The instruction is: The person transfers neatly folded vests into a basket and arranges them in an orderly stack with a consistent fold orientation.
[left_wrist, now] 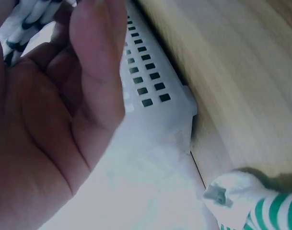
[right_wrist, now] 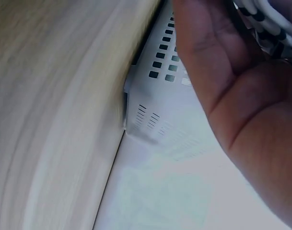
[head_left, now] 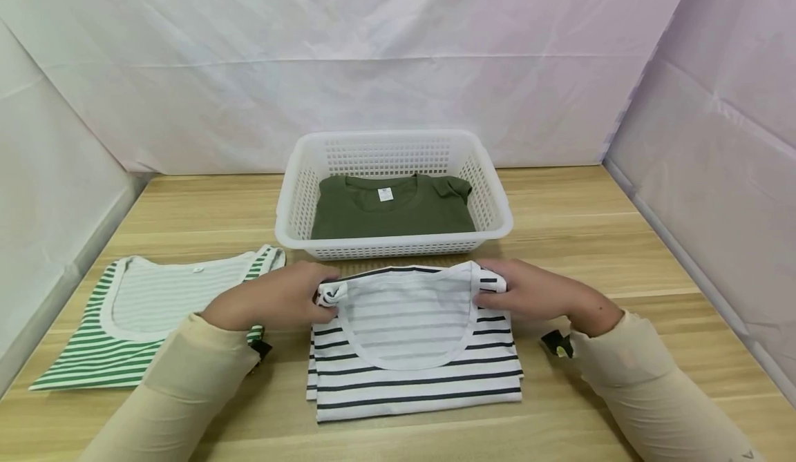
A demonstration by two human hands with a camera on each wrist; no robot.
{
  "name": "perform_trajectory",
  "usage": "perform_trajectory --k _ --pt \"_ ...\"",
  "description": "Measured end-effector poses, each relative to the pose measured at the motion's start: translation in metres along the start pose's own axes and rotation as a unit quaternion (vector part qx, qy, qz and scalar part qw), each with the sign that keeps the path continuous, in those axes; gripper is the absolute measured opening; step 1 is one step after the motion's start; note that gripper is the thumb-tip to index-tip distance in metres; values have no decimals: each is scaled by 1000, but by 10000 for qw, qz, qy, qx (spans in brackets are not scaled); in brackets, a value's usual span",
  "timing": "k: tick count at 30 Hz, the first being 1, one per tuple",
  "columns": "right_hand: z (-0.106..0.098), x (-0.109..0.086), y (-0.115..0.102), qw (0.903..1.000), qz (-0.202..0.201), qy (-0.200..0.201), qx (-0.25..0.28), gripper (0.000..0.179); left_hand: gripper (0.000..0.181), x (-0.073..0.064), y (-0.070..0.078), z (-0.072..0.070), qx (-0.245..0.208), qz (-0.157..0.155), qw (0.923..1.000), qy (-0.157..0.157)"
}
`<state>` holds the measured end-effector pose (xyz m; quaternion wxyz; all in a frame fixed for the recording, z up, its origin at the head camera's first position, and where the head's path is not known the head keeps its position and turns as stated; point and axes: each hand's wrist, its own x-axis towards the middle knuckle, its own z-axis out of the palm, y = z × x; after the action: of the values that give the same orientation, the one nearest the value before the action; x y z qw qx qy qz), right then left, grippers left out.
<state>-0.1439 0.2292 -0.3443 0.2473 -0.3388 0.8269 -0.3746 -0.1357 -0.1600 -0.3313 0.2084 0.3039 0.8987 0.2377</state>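
Observation:
A folded white shirt with black stripes [head_left: 417, 386] lies in front of me, its wide neckline facing up. My left hand [head_left: 280, 295] grips its far left corner, where the cloth bunches between thumb and fingers. At the far right corner my right hand [head_left: 537, 289] pinches the shoulder cloth the same way. In the left wrist view, striped cloth [left_wrist: 28, 28] shows inside the curled left fingers. The right wrist view likewise has a striped fold [right_wrist: 265, 21] within the right hand.
Just beyond the shirt stands a white plastic basket [head_left: 398, 246] with a folded dark green shirt [head_left: 392, 217] inside. A green-striped white shirt [head_left: 106, 358] lies at the left, partly behind my left forearm. White cloth walls [head_left: 385, 96] border the wooden table [head_left: 622, 241].

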Motion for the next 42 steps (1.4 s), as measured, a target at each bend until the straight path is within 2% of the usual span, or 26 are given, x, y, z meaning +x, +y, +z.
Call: perform_trajectory --k 5,9,15,20,24,27,29,34,38,42 --pt "-1 -3 -2 9996 -114 120 243 33 16 -1 -3 -7 -102 221 9996 127" --pt "-2 -7 -4 9990 -140 244 337 36 15 -4 -4 -13 -486 405 9979 149" --pt "-5 -11 -11 9987 -140 381 321 40 15 -10 -4 -23 -1156 321 9927 83" --pt "-7 -12 -22 9980 -269 395 415 46 17 -19 -6 -30 -1282 214 9912 244" --pt "-14 -11 -40 9971 -316 643 259 44 18 -27 -6 -38 -1551 384 9856 558" --pt "-23 -9 -53 9958 -296 855 142 39 17 -28 -3 -46 -1742 701 9785 851" --pt "-30 -6 -59 9951 -288 926 207 39 17 -27 -1 -54 -1719 798 9754 1123" --pt "-48 3 -68 9925 -364 1127 290 45 22 -23 6 -72 -1580 761 9689 1748" --pt "-62 12 -75 9861 -365 1609 196 42 29 -17 11 -86 -1794 863 9575 2088" --pt "-74 25 -83 9735 -393 2218 399 37 35 -9 14 -99 -1858 784 9465 2520"
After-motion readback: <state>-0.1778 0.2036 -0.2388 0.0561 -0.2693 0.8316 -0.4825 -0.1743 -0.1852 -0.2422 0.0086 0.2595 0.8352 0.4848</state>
